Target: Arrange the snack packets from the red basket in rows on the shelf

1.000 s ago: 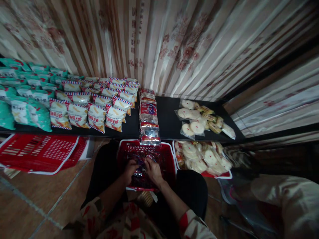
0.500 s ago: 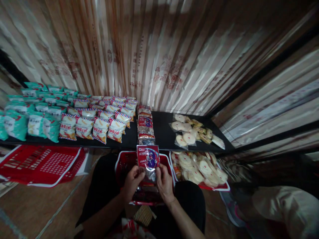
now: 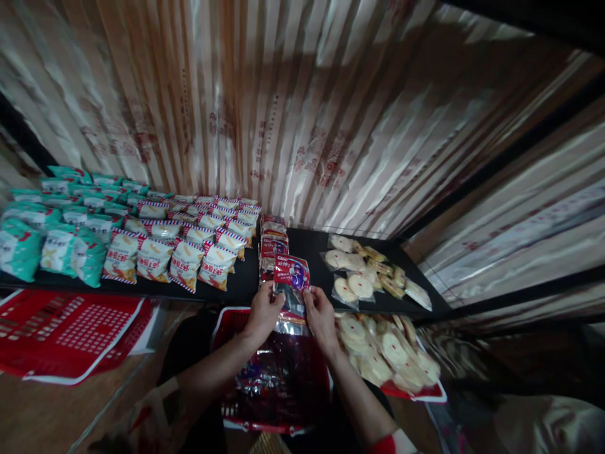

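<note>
My left hand [image 3: 265,310] and my right hand [image 3: 319,315] each grip a lower corner of one red snack packet [image 3: 292,278]. The packet has a clear lower half and is held over the front edge of the black shelf [image 3: 316,253]. It sits at the near end of a row of the same red packets [image 3: 273,238] that runs back toward the curtain. Below my hands a red basket [image 3: 278,378] holds more shiny packets.
Rows of white-and-red chip bags [image 3: 186,263] and teal bags [image 3: 47,243] fill the shelf's left part. Clear packs of round cakes [image 3: 359,268] lie at the right. A second basket of cakes [image 3: 392,353] stands right; an upturned red basket [image 3: 66,331] lies left.
My hands have come up out of the red basket with one red packet and carried it forward to the shelf's edge. The view has tilted upward.
</note>
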A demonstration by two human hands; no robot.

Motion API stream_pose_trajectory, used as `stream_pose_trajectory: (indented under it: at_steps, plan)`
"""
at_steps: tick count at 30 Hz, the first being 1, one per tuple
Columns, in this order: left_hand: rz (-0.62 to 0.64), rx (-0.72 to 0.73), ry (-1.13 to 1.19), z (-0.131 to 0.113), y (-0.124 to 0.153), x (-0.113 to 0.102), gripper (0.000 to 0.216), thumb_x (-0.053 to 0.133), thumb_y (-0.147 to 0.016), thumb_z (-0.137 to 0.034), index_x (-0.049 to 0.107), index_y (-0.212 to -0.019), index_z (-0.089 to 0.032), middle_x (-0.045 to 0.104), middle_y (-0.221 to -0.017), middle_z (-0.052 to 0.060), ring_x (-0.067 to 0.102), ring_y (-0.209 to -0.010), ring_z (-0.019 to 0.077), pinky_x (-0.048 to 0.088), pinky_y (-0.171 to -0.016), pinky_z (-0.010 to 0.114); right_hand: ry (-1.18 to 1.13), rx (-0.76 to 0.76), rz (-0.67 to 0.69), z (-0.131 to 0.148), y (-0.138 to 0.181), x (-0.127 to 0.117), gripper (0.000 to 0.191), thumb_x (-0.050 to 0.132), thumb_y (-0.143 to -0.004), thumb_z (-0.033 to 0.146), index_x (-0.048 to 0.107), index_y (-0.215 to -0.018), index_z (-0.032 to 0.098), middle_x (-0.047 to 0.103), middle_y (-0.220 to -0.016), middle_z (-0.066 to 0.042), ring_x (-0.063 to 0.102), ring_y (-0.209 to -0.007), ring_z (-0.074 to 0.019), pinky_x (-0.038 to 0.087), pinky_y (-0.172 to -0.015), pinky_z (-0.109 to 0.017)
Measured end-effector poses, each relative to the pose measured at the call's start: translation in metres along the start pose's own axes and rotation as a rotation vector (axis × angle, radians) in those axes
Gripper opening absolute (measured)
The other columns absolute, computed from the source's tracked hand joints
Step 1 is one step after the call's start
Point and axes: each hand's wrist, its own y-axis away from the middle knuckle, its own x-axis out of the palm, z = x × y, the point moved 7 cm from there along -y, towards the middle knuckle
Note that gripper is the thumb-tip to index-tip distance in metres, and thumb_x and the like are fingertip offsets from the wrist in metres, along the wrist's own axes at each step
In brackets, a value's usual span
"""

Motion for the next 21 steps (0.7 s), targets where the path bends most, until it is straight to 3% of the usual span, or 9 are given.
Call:
stream_pose_trajectory:
  at_steps: [5, 12, 21]
  plan:
    - [-0.063, -0.015, -0.144, -0.017, -0.037, 0.002, 0.043, 0.059, -0.075, -0.015, 0.053, -0.117, -0.018, 0.070, -0.093, 0.006, 0.065, -0.085, 0.0168, 0.048, -0.084, 0.030, 0.065, 0.002, 0.022, -0.009, -0.052, 0.015, 0.041, 0.044, -0.080, 0.055, 0.060, -0.083, 0.017, 0.067, -0.072, -0.003, 0.059, -0.065, -0.0181, 0.046, -0.064, -0.028]
    - [-0.176, 0.018, -0.271, -0.030, -0.081, -0.003, 0.041, 0.057, -0.077, -0.015, 0.056, -0.118, -0.019, 0.068, -0.103, 0.008, 0.064, -0.092, 0.0188, 0.046, -0.087, 0.030, 0.191, -0.057, -0.009, 0.005, -0.105, 0.035, 0.035, 0.042, -0.082, 0.046, 0.062, -0.088, 0.018, 0.067, -0.074, -0.003, 0.060, -0.065, -0.0176, 0.045, -0.063, -0.027]
    - [-0.229, 0.078, -0.534, -0.053, -0.124, 0.004, 0.027, 0.051, -0.080, -0.011, 0.069, -0.099, -0.012, 0.063, -0.107, 0.013, 0.057, -0.107, 0.0207, 0.042, -0.095, 0.028, 0.356, 0.009, -0.017, 0.012, -0.164, 0.060, 0.027, 0.045, -0.085, 0.032, 0.060, -0.102, 0.018, 0.070, -0.092, -0.006, 0.065, -0.085, -0.0177, 0.046, -0.074, -0.026]
